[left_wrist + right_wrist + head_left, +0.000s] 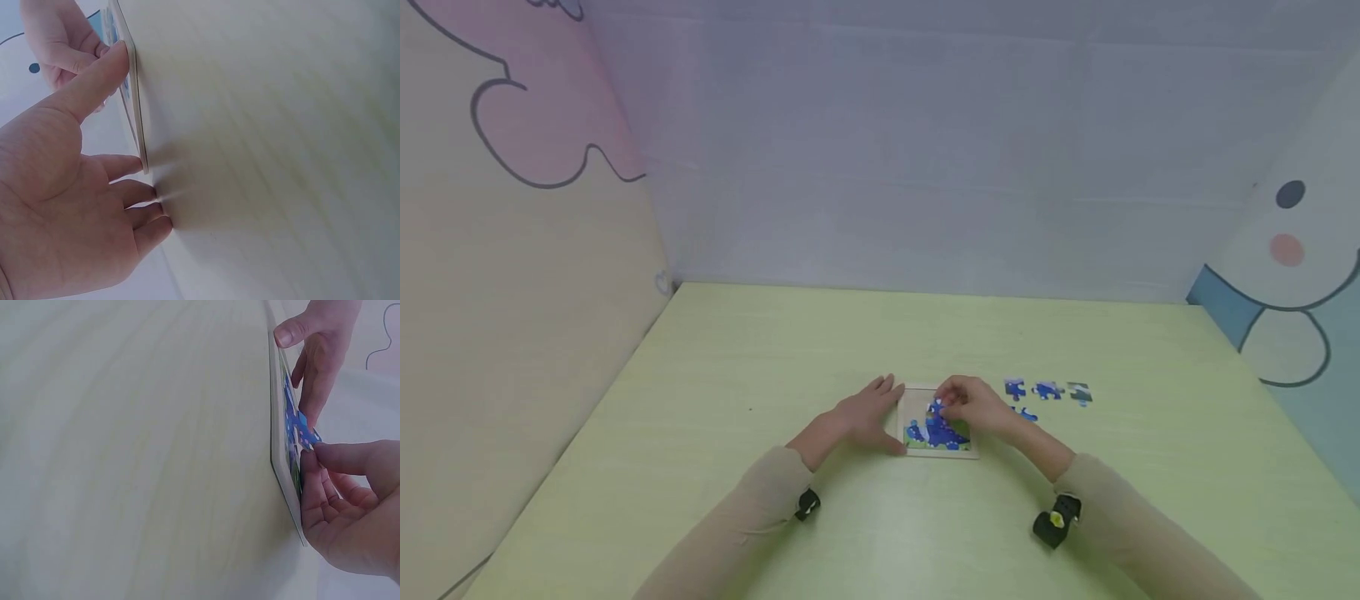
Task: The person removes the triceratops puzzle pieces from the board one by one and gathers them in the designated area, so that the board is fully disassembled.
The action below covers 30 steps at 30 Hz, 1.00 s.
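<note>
A shallow wooden puzzle tray (940,456) lies on the table, its lower part filled with pieces that show a blue dinosaur. My right hand (976,407) is over the tray's right side. Between its thumb and fingers it pinches a blue puzzle piece (306,432), tilted up from the pieces in the tray. My left hand (868,414) rests at the tray's left edge with fingers spread. In the left wrist view its thumb (103,75) lies on the near corner of the frame, while the other fingertips touch the frame's side and the tabletop.
Several loose puzzle pieces (1047,390) lie on the table to the right of the tray, one of them partly hidden behind the right wrist. A pale wall (925,167) rises behind the table's far edge. Side panels with cartoon drawings stand left and right.
</note>
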Each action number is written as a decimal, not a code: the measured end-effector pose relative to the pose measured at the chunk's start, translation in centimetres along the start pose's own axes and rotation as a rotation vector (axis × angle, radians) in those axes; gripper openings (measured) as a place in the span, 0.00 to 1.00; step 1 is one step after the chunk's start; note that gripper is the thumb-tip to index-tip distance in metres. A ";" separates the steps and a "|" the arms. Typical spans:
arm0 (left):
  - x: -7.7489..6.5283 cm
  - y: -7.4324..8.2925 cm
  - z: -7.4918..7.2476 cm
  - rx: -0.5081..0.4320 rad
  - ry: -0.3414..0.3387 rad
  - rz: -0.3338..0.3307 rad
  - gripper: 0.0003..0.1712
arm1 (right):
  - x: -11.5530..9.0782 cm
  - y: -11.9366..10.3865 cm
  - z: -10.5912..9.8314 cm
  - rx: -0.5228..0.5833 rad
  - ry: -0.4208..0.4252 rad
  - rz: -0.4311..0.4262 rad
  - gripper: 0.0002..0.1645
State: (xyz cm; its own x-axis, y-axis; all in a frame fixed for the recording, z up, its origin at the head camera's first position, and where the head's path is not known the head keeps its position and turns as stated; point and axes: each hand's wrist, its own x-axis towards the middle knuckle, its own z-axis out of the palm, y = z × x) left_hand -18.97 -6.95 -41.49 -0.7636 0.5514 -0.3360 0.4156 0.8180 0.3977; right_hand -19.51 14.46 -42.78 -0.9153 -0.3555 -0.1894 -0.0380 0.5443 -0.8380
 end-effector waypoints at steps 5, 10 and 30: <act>0.1 0.1 0.1 0.006 0.003 -0.013 0.52 | 0.1 0.1 0.0 0.021 -0.011 0.013 0.11; 0.1 0.4 0.2 0.005 0.013 -0.028 0.51 | 0.0 -0.1 0.0 0.009 -0.020 0.005 0.10; 0.3 0.1 0.4 0.007 0.012 -0.022 0.52 | -0.3 -0.1 -1.0 0.102 -0.045 0.003 0.13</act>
State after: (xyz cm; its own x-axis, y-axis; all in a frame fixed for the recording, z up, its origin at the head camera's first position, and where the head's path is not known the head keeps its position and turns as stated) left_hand -18.99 -6.67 -41.86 -0.7785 0.5311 -0.3344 0.4018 0.8311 0.3845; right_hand -19.60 15.26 -42.10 -0.8964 -0.3888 -0.2129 0.0081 0.4658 -0.8849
